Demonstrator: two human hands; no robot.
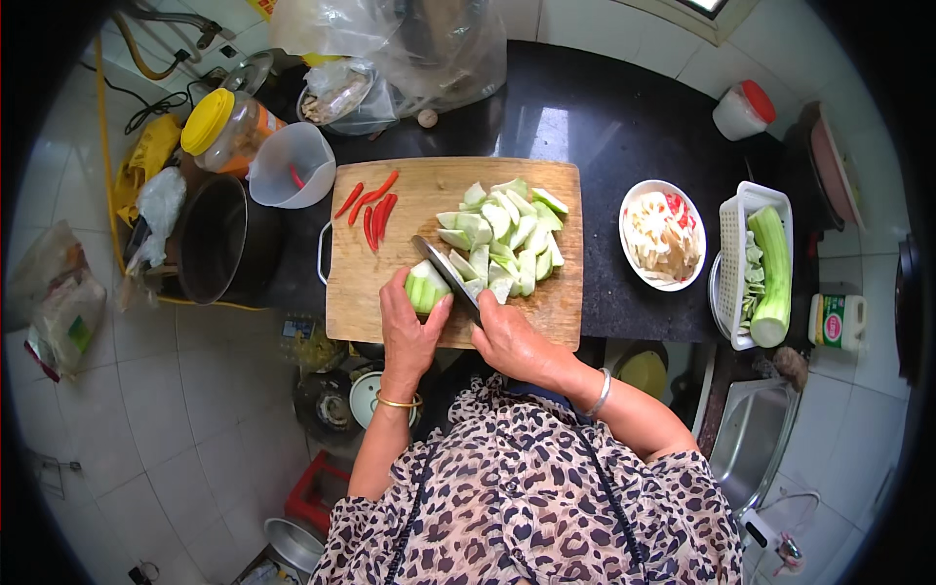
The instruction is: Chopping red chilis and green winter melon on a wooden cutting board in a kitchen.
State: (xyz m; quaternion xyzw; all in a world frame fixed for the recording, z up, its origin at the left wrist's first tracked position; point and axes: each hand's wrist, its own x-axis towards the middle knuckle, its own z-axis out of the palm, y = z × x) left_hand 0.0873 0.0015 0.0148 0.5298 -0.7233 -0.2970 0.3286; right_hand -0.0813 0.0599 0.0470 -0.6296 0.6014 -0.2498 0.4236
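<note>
On a wooden cutting board (395, 292), my left hand (409, 329) grips a chunk of peeled pale green gourd (425, 288). My right hand (512, 335) holds a kitchen knife (446, 272), its blade upright against the chunk's right side. The handle is mostly hidden in my fingers. Beyond and right of the blade lies a heap of cut gourd pieces (504, 230), the nearest touching or close to the blade. Several red chillies (376, 212) lie at the board's far left part, apart from the heap.
Left of the board stand a translucent plastic jug (292, 164), a yellow-lidded jar (227, 131) and a dark pot (212, 238). To the right are a white bowl of sliced food (662, 234) and a white plastic basket (735, 278) holding a long green gourd (769, 270). A metal sink (753, 439) is at lower right.
</note>
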